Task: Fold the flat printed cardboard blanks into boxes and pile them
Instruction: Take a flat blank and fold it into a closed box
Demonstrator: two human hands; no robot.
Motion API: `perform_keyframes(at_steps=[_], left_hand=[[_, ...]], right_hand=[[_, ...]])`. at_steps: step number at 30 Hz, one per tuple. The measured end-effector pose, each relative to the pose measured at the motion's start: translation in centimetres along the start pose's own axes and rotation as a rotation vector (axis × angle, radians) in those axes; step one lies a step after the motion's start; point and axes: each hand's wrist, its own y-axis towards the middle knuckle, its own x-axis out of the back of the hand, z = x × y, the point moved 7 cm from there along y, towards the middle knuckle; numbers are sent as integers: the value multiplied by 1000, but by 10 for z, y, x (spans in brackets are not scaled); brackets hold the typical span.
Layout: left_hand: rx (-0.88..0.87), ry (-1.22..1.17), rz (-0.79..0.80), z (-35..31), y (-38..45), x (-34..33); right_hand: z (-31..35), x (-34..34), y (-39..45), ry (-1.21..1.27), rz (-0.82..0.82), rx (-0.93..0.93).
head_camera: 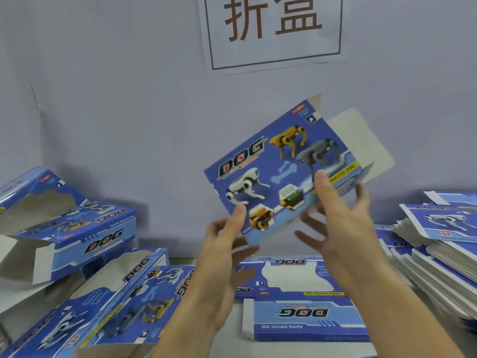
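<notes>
Both hands hold one blank [278, 171] in the air above the desk [232, 339], tilted, printed face toward the camera: blue, "DOG" logo, robot-dog pictures. Plain white flaps stick out at its upper right edge.

Left hand [222, 244]: thumb pressed on the printed face at the lower left corner, fingers curled behind the card; pinching the blank.

Right hand [333, 218]: thumb on the printed face near the lower right edge, fingers [309, 223] spread behind and under the card; grasping the blank.

Flat blanks [304, 321] lie in a low pile on the desk directly below the hands, print upside down to the camera. A taller stack [444, 254] of flat blanks sits at right, fanned and uneven.

Folded boxes [85, 254] lie heaped at left, several with end flaps open and window cut-outs showing; one rests tilted on others.

Wall [103, 86] behind is grey-blue, with a white sign [273, 29] bearing two brown characters.
</notes>
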Motion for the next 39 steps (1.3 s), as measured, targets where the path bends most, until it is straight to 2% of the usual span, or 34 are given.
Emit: perform_keyframes(at_steps=[2, 4, 6, 8, 11, 13, 18, 20, 23, 28, 31, 33, 36, 39], left_hand=[[-2, 107, -24, 2, 1, 5], [-133, 180, -158, -9, 3, 19], [-254, 165, -208, -23, 2, 29], [-311, 163, -163, -30, 1, 30], [-293, 83, -16, -23, 3, 25], [-307, 44, 33, -22, 1, 20], [-431, 82, -55, -20, 0, 11], [-476, 171, -91, -17, -2, 7], [-499, 276, -124, -15, -1, 8], [-460, 356, -163, -9, 1, 18], [-329, 309, -133, -3, 7, 29], [-267, 285, -92, -4, 10, 33], [-264, 274, -42, -7, 9, 26], [-248, 151, -59, -4, 8, 25]], right_hand=[[1, 11, 6, -38, -10, 42], [-1, 17, 11, -225, 36, 38], [-5, 19, 12, -410, 131, 8], [-11, 14, 9, -530, 282, -5], [-25, 1, 0, -610, 548, -59], [-34, -8, -6, -635, 656, -84], [-51, -21, -4, -372, 551, 36], [-59, -22, -3, -358, 475, 121], [-70, -19, -2, -330, 436, 127], [-79, -17, 2, -385, 427, 60], [-78, -23, 8, -431, 416, -46], [-77, -24, 9, -409, 378, -42], [-77, -14, 8, -372, 279, 11], [-79, -17, 10, -323, 284, 4]])
